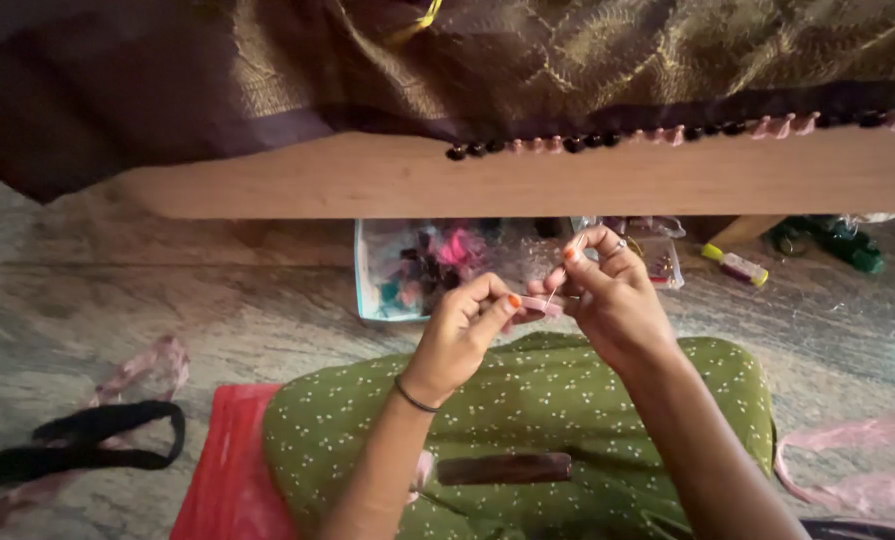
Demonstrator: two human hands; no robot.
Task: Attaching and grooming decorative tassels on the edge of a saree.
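Closest to us lies a dark brown flat bar on our green dotted lap, at about six o'clock. Above it, near the centre, our left hand pinches one end of a small pink strip between thumb and forefinger, and our right hand grips the other end, its fingers curled around something thin (too small to tell what). At twelve o'clock a brown patterned cloth with a beaded edge hangs over a wooden board. Just beyond the hands sits a clear box of coloured bits. At eight o'clock a black band lies on the stone floor, beside a red cloth.
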